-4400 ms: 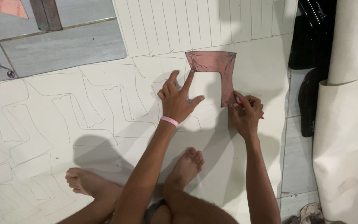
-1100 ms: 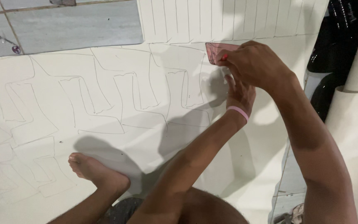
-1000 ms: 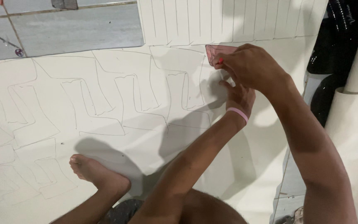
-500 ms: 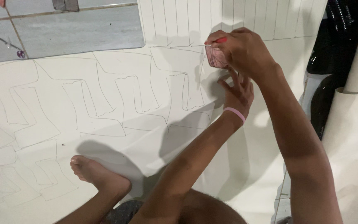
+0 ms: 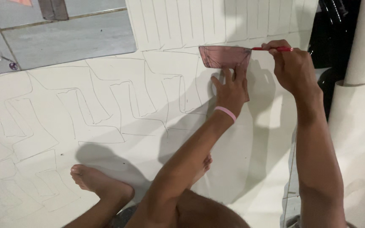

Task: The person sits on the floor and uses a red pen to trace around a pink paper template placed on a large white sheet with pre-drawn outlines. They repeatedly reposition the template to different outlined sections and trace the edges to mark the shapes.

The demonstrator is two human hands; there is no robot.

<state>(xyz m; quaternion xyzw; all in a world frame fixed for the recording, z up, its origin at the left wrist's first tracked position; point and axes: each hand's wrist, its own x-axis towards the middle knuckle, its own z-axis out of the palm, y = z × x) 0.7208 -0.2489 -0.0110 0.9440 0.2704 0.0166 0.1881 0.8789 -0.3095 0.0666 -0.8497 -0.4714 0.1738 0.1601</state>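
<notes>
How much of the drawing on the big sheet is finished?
Many outlines are already drawn across the white sheet. Now the left hand presses the pink template flat while the right hand runs a red pencil along its top edge. Bare sheet remains lower right.

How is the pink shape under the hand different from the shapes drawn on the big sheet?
The pink template is a solid, coloured piece lying on the cream sheet; the drawn outlines are only thin pencil lines. The left hand presses the template; the outlines lie untouched. The right hand holds a red pencil.
</notes>
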